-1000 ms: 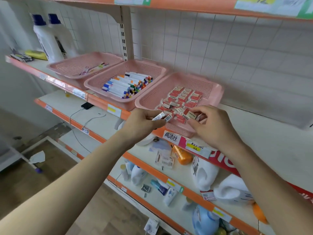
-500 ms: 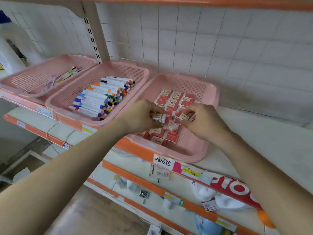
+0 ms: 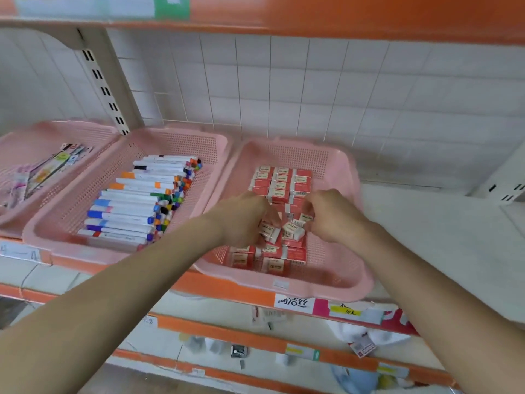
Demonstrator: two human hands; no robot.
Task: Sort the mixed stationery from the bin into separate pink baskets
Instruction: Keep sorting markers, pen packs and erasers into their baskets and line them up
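Three pink baskets stand side by side on the orange-edged shelf. The right basket point(image 3: 345, 177) holds rows of red-and-white erasers point(image 3: 279, 182). Both my hands are inside it, over the middle of the pile. My left hand point(image 3: 241, 217) has its fingers curled round an eraser point(image 3: 268, 230). My right hand point(image 3: 331, 216) pinches another eraser point(image 3: 305, 218) between its fingertips. The middle basket point(image 3: 56, 223) is full of markers point(image 3: 133, 200) with coloured caps. The left basket point(image 3: 42, 135) contains a few flat packets point(image 3: 48, 169).
White tiled wall runs behind the baskets, and an orange shelf edge point(image 3: 341, 15) hangs close overhead. A slotted upright post point(image 3: 105, 86) stands behind the baskets. White shelf surface point(image 3: 440, 237) extends right of the eraser basket. Lower shelves point(image 3: 227, 336) carry bottles and small packs.
The view has moved closer and higher over the baskets. Both hands have gone from the basket's front rim deeper into the eraser pile, still handling erasers.
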